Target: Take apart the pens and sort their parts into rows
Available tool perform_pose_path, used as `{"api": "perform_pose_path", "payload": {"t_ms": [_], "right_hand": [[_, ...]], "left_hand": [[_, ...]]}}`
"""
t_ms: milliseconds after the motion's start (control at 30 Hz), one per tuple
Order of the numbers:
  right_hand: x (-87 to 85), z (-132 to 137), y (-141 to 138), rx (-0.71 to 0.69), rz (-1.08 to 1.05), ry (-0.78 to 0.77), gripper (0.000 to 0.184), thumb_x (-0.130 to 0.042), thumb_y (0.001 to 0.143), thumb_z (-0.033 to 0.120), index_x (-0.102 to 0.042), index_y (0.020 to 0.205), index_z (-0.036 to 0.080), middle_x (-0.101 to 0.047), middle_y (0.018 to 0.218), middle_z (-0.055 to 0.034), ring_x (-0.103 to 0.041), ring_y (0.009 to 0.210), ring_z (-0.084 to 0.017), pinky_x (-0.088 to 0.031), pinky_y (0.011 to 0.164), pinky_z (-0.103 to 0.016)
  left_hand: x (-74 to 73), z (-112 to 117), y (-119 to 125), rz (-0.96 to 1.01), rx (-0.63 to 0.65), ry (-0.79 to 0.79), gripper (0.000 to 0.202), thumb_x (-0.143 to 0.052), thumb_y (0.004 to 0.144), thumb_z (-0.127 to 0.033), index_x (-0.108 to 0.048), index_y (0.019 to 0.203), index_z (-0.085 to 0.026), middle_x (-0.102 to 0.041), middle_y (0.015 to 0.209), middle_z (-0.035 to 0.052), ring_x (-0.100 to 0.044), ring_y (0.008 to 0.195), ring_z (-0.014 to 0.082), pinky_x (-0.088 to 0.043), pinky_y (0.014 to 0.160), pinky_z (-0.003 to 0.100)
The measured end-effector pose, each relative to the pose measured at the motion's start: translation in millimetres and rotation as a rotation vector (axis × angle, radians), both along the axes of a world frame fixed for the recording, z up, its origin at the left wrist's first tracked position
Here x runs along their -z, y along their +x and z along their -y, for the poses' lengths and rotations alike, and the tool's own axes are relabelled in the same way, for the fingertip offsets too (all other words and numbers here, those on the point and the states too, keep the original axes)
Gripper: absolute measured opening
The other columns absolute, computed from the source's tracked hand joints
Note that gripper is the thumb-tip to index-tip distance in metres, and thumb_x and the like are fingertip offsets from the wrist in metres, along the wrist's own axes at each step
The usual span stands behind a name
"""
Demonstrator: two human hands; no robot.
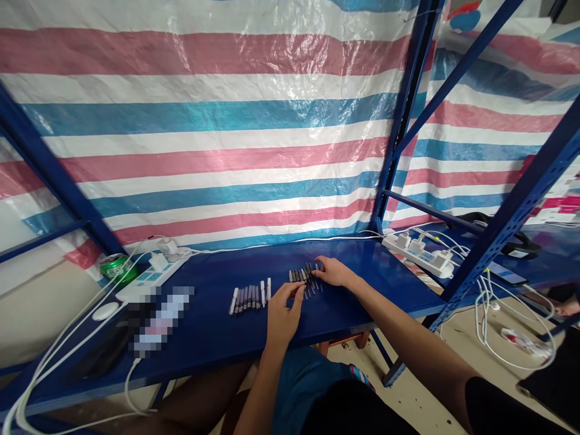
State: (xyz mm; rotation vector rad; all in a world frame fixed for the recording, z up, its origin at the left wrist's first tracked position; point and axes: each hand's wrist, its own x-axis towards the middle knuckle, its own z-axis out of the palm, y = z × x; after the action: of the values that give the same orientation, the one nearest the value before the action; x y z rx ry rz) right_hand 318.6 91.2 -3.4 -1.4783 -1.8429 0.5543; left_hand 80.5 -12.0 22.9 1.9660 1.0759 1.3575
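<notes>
On the blue metal shelf (203,302) lies a neat row of several dark pens with white ends (248,298). To its right is a looser cluster of several dark pens (306,279), fanned at angles. My right hand (334,272) reaches in from the right, its fingertips on the right side of the cluster. My left hand (283,314) rests on the shelf between the row and the cluster, its fingers nearest the cluster. It holds nothing I can see.
A white power strip (151,278) with plugs and a green drink can (116,269) sit at the left. A blurred object (161,320) lies on the shelf. Another power strip (417,254) sits at the right. White cables trail along the shelf. Blue rack uprights stand before a striped tarp (203,121).
</notes>
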Motion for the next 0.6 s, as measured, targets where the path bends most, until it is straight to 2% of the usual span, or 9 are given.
{"api": "perform_pose_path", "payload": {"t_ms": [267, 367, 433, 500, 600], "right_hand": [[3.1, 5.9, 8.2, -0.033, 0.007, 0.025, 0.034, -0.070, 0.095, 0.037, -0.073, 0.125, 0.021, -0.078, 0.094, -0.0082, -0.070, 0.079, -0.024, -0.050, 0.077, -0.034], [5.4, 5.4, 13.2, -0.068, -0.111, 0.031, 0.031, -0.073, 0.093, 0.040, -0.076, 0.117, 0.022, -0.078, 0.102, -0.0089, -0.069, 0.083, -0.024, -0.052, 0.085, -0.037], [6.9, 1.0, 16.3, -0.066, -0.206, 0.029, 0.028, -0.074, 0.091, 0.042, -0.078, 0.110, 0.022, -0.077, 0.107, -0.0096, -0.068, 0.093, -0.026, -0.051, 0.094, -0.040], [7.4, -7.3, 18.0, -0.064, -0.278, 0.026, 0.029, -0.073, 0.092, 0.046, -0.078, 0.107, 0.022, -0.075, 0.114, -0.0101, -0.067, 0.105, -0.028, -0.049, 0.103, -0.043], [5.8, -24.6, 14.4, -0.116, -0.402, -0.008, 0.041, -0.066, 0.095, 0.059, -0.076, 0.111, 0.023, -0.076, 0.118, -0.0094, -0.067, 0.114, -0.028, -0.049, 0.107, -0.047]], "left_hand": [[2.6, -3.2, -2.0, -0.010, -0.020, -0.006, 0.028, -0.057, 0.104, -0.044, -0.078, 0.110, -0.026, -0.078, 0.106, 0.0066, -0.075, 0.093, 0.0239, -0.062, 0.083, 0.035], [5.8, -3.9, -0.8, -0.043, -0.036, -0.002, 0.028, -0.055, 0.105, -0.042, -0.077, 0.113, -0.026, -0.078, 0.107, 0.0068, -0.075, 0.092, 0.0232, -0.062, 0.079, 0.034], [8.7, -2.8, 2.7, -0.103, -0.025, 0.028, 0.028, -0.053, 0.106, -0.040, -0.076, 0.114, -0.026, -0.077, 0.109, 0.0073, -0.074, 0.095, 0.0234, -0.063, 0.080, 0.034], [11.2, 0.1, 8.1, -0.200, 0.049, 0.078, 0.027, -0.053, 0.106, -0.036, -0.076, 0.115, -0.027, -0.077, 0.113, 0.0075, -0.074, 0.102, 0.0244, -0.062, 0.088, 0.037], [13.1, 7.3, 16.4, -0.351, 0.233, 0.117, 0.029, -0.053, 0.106, -0.035, -0.076, 0.123, -0.029, -0.075, 0.126, 0.0070, -0.071, 0.118, 0.0267, -0.058, 0.105, 0.044]]}}
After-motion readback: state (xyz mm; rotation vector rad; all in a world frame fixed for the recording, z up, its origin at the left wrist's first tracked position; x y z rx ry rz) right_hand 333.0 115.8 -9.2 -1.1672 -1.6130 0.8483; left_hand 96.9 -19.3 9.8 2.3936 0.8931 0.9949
